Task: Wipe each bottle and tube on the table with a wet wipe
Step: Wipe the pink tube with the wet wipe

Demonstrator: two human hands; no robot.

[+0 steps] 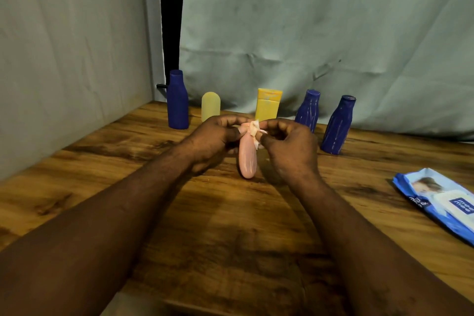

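Pink tube was held above the middle of the bench, in front of the row, its rounded end pointing down. The left hand gripped its upper end with curled fingers. The right hand pinched a bunched wipe against that same end. Judgement: wiping of this item was in hand at the cap end, with no wipe on the lower body. Whether the tip touched the bench could not be told.

Five items stood along the back edge: left blue bottle, pale tube, yellow tube, middle blue bottle and right blue bottle. The last two bore pale streaks. None could be confirmed as wiped, so most of the task probably remained.

A wipe pack lay at the right, well apart from the hands. Nothing blocked the work — though the yellow tube stood just behind the hands, and a careless reach into the row could topple a neighbour.
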